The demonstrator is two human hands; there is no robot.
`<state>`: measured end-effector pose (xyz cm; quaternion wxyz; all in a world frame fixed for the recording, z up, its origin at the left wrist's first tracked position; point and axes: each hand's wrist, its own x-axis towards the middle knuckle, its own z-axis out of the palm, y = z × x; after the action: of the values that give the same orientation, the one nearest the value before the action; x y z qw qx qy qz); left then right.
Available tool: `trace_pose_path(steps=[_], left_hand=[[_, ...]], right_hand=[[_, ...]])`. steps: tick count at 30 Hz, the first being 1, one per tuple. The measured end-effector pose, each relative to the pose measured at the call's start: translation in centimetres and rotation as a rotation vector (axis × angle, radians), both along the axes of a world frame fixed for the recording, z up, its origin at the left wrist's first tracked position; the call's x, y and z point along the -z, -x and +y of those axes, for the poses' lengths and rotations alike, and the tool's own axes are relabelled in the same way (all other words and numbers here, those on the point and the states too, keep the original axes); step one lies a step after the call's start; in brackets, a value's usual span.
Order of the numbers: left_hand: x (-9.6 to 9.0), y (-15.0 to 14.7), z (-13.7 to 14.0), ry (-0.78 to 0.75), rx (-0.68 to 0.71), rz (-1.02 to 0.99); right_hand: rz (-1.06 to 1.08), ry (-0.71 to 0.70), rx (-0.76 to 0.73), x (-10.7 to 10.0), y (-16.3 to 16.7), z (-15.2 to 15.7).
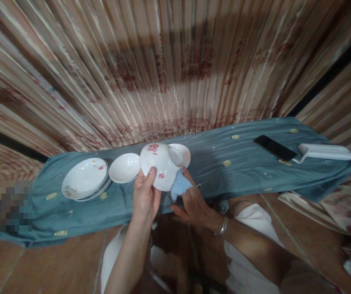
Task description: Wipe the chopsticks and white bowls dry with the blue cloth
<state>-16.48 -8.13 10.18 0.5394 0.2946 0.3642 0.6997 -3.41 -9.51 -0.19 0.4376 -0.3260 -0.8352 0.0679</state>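
My left hand (146,194) grips the rim of a white bowl (158,165) with red markings. The bowl is tipped on its side above the table, its foot facing up and to the right. In my right hand (195,202) is a light blue cloth (180,185), pressed against the bowl's outer side below the foot. Behind the held bowl, another white bowl (185,152) is partly hidden. To the left sit a shallow white bowl (124,168) and a stack of white plates (85,179), the top one with a floral pattern.
A teal cloth (224,179) with yellow motifs covers the narrow table. Toward its right end lie a black phone (275,148) and a white plastic object (327,151). A patterned curtain (175,73) hangs along the back. Below is a brown tiled floor (288,232).
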Motion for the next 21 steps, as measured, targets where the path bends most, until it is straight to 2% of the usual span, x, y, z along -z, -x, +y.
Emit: trace_pose_path(steps=[3, 10, 15, 21], left_hand=[[0.1, -0.1, -0.1, -0.007, 0.002, -0.001], [0.2, -0.3, -0.3, -0.014, -0.016, 0.034], [0.0, -0.4, -0.4, -0.023, -0.034, 0.010], [0.8, -1.1, -0.7, 0.075, 0.092, -0.006]], right_hand=[[-0.012, -0.119, 0.027, -0.6, 0.1, 0.3], [-0.077, -0.099, 0.073, -0.8, 0.2, 0.6], [-0.114, -0.158, 0.116, -0.9, 0.2, 0.6], [-0.110, -0.154, 0.051, -1.7, 0.4, 0.6]])
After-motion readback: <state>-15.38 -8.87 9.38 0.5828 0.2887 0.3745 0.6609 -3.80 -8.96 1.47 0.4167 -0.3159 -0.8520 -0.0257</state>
